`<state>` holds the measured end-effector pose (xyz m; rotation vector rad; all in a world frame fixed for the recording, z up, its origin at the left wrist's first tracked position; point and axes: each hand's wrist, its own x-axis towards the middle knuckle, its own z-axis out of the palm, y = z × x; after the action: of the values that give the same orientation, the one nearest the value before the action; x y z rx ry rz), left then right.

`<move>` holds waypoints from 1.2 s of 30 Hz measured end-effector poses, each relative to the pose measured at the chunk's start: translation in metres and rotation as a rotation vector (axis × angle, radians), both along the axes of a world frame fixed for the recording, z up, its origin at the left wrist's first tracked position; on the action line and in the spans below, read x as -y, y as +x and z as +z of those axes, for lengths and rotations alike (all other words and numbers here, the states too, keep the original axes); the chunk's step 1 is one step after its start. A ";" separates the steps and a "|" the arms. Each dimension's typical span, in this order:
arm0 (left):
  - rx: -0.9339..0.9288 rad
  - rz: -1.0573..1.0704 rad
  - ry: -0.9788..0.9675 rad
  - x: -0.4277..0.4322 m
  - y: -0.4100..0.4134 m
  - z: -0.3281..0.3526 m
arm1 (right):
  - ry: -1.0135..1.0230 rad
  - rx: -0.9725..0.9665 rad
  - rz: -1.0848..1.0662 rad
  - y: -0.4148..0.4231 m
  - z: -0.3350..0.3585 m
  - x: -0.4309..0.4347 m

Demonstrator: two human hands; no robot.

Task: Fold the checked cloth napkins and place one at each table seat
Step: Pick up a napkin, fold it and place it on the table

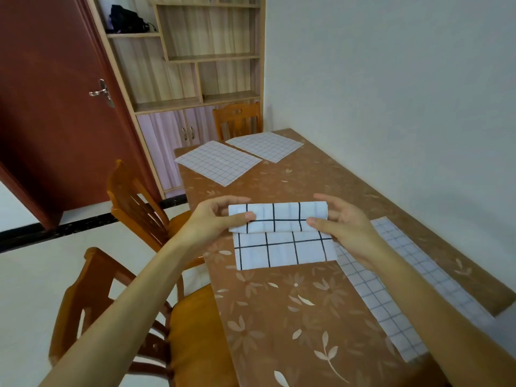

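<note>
Four checked napkins lie on the brown flower-patterned table (293,317). One of them, the folded napkin (282,247), sits at the middle of the frame between both hands. Its long axis runs left to right across the picture, and its upper flap is doubled over toward the bottom of the frame, so the fold line forms the top edge. The left hand (217,219) pinches the left end of that flap, thumb on top and fingers behind it. The right hand (343,227) pinches the right end the same way. The lower layer spreads out below the flap and seems to rest on the tabletop, though it may be lifted slightly. Just beside it on the right, the near-right napkin (391,289) lies flat as a long strip slanting toward the lower right of the frame, partly covered by the right forearm. At the far end of the table, upper centre, the far-left napkin (217,162) and the far-right napkin (265,146) lie flat side by side, almost touching. Wooden chairs stand at the seats: a far chair (237,118) at the table's end, a middle chair (134,202) and a near chair (111,303) along the left side. A red-brown door (55,107) fills the upper left, beside a shelf unit (195,51) with a black bag (127,19) on it.
</note>
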<state>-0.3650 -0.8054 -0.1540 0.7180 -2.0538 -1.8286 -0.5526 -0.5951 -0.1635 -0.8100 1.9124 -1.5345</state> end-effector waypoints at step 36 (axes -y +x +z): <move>0.671 0.098 -0.318 0.122 -0.090 -0.305 | 0.702 -0.209 0.416 0.001 -0.308 0.132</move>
<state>-0.4546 -0.9273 -0.4587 1.4435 -2.5583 -1.2525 -0.5518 -0.7273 -0.4713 -0.9692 2.0543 -0.4866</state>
